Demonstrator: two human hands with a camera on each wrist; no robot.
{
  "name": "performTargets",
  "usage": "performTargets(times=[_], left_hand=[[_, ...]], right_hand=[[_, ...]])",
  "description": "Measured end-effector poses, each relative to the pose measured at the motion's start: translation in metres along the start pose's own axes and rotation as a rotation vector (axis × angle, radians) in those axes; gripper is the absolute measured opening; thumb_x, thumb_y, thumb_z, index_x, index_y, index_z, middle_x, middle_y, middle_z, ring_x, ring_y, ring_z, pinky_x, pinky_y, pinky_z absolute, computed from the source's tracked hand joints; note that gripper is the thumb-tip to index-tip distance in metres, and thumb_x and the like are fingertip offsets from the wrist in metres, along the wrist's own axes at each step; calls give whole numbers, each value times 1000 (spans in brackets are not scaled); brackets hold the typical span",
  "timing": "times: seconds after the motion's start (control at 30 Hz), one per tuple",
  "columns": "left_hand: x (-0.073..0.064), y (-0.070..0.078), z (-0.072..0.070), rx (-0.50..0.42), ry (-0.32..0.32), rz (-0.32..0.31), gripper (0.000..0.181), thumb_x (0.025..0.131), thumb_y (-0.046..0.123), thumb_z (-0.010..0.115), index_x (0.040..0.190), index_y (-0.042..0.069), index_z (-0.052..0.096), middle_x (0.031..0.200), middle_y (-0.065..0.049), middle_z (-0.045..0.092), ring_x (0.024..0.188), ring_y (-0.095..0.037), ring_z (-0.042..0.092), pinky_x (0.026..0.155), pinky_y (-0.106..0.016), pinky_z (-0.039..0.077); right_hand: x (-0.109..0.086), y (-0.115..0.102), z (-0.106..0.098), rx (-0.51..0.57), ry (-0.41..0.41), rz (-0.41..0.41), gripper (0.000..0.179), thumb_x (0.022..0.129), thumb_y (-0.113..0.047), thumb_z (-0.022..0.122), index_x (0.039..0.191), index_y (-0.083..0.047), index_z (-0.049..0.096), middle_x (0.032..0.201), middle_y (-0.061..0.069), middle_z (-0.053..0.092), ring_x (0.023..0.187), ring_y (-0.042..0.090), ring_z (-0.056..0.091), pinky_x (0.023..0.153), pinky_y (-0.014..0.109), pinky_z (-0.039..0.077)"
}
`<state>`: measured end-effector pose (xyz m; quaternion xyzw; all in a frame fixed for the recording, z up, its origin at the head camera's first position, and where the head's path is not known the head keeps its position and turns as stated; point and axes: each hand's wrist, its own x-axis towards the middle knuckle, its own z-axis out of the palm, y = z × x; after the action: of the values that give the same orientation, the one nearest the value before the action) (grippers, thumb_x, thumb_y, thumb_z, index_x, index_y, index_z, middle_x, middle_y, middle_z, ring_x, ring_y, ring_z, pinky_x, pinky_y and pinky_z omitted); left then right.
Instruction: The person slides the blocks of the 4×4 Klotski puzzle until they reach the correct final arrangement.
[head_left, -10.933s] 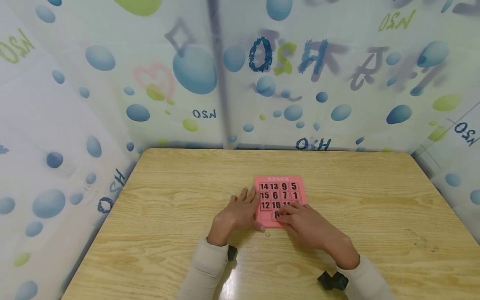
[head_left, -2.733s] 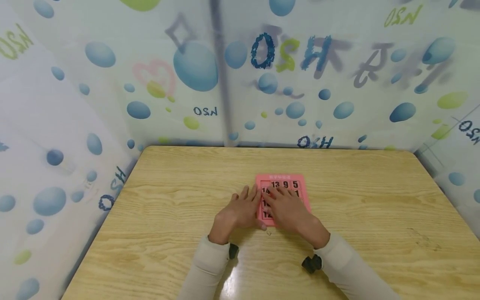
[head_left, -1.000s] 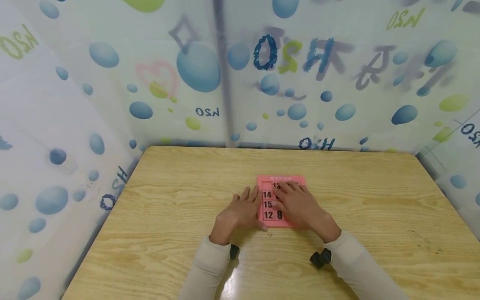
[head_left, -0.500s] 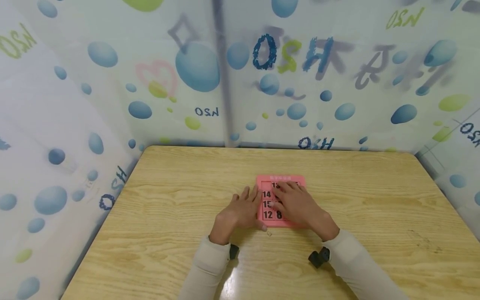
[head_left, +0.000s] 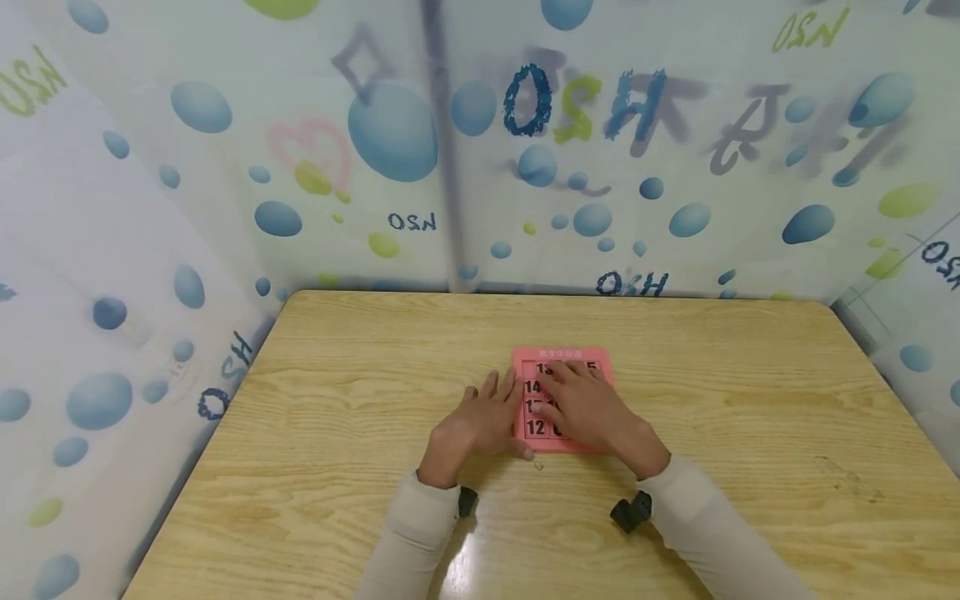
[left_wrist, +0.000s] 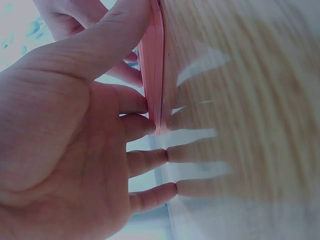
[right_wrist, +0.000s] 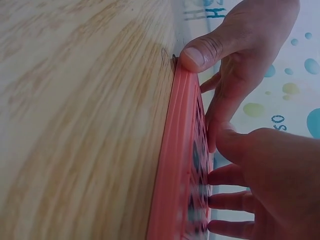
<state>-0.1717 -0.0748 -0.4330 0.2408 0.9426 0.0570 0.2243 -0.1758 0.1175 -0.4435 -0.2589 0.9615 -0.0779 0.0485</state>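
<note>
A pink number sliding puzzle (head_left: 566, 353) lies flat on the wooden table. My left hand (head_left: 483, 421) rests against its left side, fingers spread and fairly straight. In the right wrist view, the left thumb (right_wrist: 200, 56) presses on the puzzle's near corner. Over the tiles lies my right hand (head_left: 592, 408), its fingertips touching the top row beside the 13 tile (head_left: 543, 368), which sits partway over the top-left gap. Down the left column show the 14 tile (head_left: 532, 387), a partly covered tile and the 12 tile (head_left: 536, 427). The right hand hides most other tiles.
The light wooden table (head_left: 360, 350) extends around the puzzle on all sides. Behind it and to the sides hangs a patterned curtain (head_left: 300, 150) with blue and green drops. Black wrist cameras, such as the right one (head_left: 632, 511), sit under the sleeves.
The 13 tile has slid left into the top-left gap under my right fingers. Much earlier, 14 was in that corner and the gap at bottom left. The left hand stays put.
</note>
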Motion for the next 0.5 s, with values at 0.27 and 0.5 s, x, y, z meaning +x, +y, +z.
performTargets(times=[0.27,0.5], left_hand=[[1,0,0,-1,6,-2,107,85,62,66,160,8,12,167,-10,4,153,-33,7,119,-54,22],[1,1,0,9,5,-6,108,85,62,66,160,7,12,167,-10,4,154,-33,7,119,-54,22]], right_hand=[[3,-5,0,9,0,0,55,101,-43,52,146,-10,51,152,15,44,141,38,39,114,61,29],[5,-9,0,-2,-13,-2,51,103,-36,50,146,-9,51,151,16,44,141,39,38,114,62,29]])
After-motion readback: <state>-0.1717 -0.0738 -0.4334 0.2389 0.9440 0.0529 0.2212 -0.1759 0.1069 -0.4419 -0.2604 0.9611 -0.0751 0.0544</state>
